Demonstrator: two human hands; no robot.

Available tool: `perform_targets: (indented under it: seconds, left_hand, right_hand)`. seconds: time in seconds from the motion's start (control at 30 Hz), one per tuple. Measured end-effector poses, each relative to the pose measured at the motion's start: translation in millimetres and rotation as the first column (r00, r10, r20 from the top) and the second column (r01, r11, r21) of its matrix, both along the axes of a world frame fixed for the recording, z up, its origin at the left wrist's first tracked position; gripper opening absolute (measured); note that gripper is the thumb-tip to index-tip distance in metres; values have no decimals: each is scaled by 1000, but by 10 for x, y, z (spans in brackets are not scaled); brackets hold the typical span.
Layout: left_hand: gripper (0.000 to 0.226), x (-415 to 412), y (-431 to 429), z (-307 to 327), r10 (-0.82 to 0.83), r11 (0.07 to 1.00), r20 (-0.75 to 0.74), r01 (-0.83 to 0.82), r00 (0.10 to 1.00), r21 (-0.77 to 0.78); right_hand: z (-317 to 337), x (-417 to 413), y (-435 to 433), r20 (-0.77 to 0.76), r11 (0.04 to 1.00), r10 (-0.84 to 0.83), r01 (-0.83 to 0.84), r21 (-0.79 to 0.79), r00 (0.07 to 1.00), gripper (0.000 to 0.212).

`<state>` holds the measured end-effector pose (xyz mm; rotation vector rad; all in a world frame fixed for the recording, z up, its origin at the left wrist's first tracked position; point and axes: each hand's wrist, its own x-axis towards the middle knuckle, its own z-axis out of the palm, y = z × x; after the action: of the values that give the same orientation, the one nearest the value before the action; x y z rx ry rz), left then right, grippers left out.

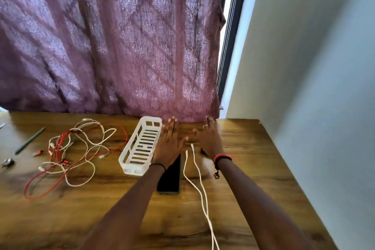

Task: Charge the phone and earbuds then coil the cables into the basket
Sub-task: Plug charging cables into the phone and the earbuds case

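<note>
Both my hands reach forward over the wooden table (pixel 253 168) with fingers spread and straight, holding nothing. My left hand (pixel 169 142) hovers beside the right end of a white slotted basket (pixel 140 146). A black phone (pixel 170 176) lies flat below my left wrist, partly hidden by it. Two white cables (pixel 199 182) run from the front edge up between my hands, their plug ends lying free near my right hand (pixel 208 138). A white object (pixel 207 163) sits under my right wrist, mostly hidden. A tangle of red and white cables (pixel 71 152) lies to the left.
A dark pen (pixel 30 140) and a small metal object (pixel 8 162) lie at the far left. A purple patterned curtain (pixel 121 46) hangs behind the table's back edge. A pale wall (pixel 314 87) runs close along the table's right side.
</note>
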<state>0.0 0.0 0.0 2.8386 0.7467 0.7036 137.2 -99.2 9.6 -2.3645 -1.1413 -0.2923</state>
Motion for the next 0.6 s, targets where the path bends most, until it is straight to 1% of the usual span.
perform_targets:
  seconds: [0.07, 0.13, 0.17, 0.23, 0.3, 0.43, 0.5, 0.6]
  left_hand:
    - [81, -109, -109, -174, 43, 991, -36, -47, 998, -127]
    - [84, -259, -287, -368, 114, 971, -88, -130, 990, -203]
    - [82, -319, -361, -435, 141, 961, -97, -160, 985, -224]
    - [73, -402, -453, -507, 166, 937, -153, -205, 974, -283]
    - [70, -449, -503, -613, 175, 909, -222, -244, 959, -337]
    - [76, -479, -563, -623, 284, 870, -319, -383, 904, -309]
    - [80, -453, -554, -579, 353, 849, -386, -465, 852, -250]
    - [86, -406, -503, -505, 417, 776, -489, -580, 766, -248]
  right_hand:
    - [-179, -109, -10, -90, 995, 47, -55, -78, 995, 42]
    - [-311, -256, -82, -198, 980, 40, -77, -184, 979, 34]
    - [-358, -298, -95, -253, 979, 27, -77, -191, 967, 32]
    - [-386, -376, -102, -296, 984, 41, -91, -156, 954, 28]
    - [-428, -418, -71, -349, 983, 31, -91, -159, 937, 24]
    - [-519, -447, 41, -425, 981, 3, -86, -176, 905, 20]
    - [-561, -453, 120, -437, 975, -19, -81, -208, 899, 15]
    - [-675, -409, 229, -442, 967, -78, -41, -253, 894, 11]
